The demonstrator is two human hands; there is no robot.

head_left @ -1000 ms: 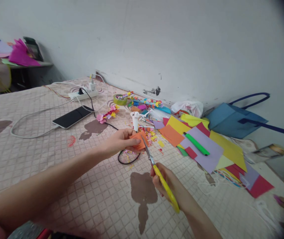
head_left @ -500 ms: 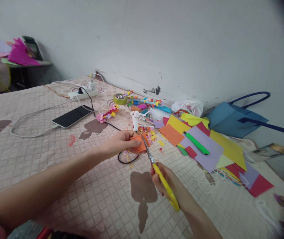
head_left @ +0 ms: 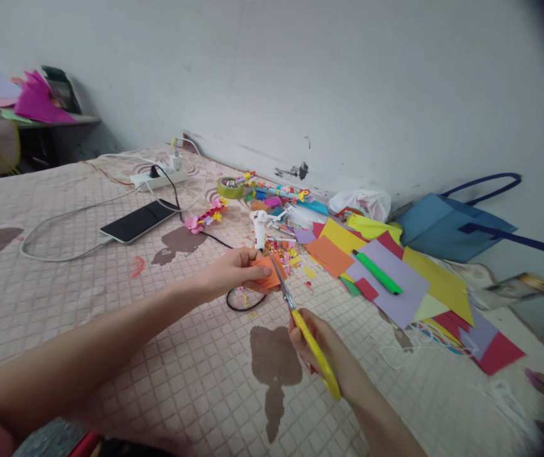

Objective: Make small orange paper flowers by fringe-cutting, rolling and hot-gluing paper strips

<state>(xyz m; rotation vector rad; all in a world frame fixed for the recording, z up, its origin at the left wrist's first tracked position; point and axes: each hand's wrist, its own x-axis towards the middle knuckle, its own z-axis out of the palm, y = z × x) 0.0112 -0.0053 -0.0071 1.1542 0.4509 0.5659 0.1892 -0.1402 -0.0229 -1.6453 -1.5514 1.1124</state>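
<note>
The orange paper piece (head_left: 268, 271) is small and looks folded, though its exact shape is hard to make out. It is held above the quilted cover, its right edge touching the blades. The scissors (head_left: 306, 336) have 2 narrow metal blades and yellow handles. They slant from lower right up to the paper, tips at its edge, blades nearly together.
</note>
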